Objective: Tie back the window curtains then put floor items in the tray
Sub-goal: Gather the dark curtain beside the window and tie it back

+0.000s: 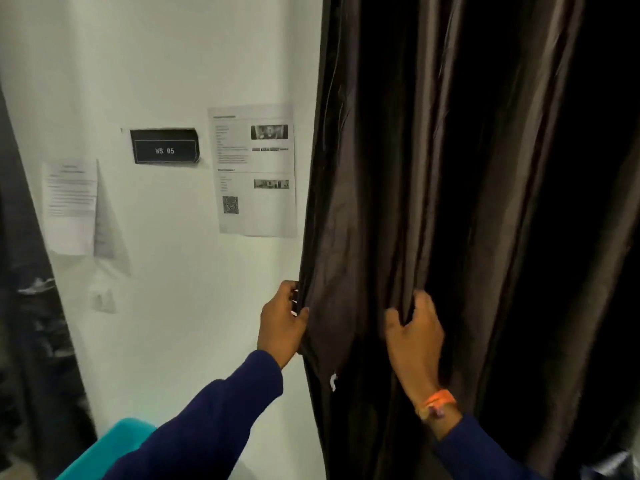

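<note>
A dark brown curtain (450, 168) hangs in long folds over the right half of the view, against a white wall. My left hand (281, 325) grips the curtain's left edge at about waist height, fingers curled round the hem. My right hand (414, 332) pinches a fold of the same curtain a little to the right, at the same height; an orange band sits on that wrist. Both arms wear dark blue sleeves. A small white tag (333, 381) shows on the fabric below my left hand. The corner of a teal tray (104, 452) shows at the bottom left.
On the wall (166, 323) hang a black "WS 05" sign (165, 147), a printed sheet with a QR code (254, 171) and a smaller paper (71, 206). Another dark curtain (24, 306) hangs along the left edge.
</note>
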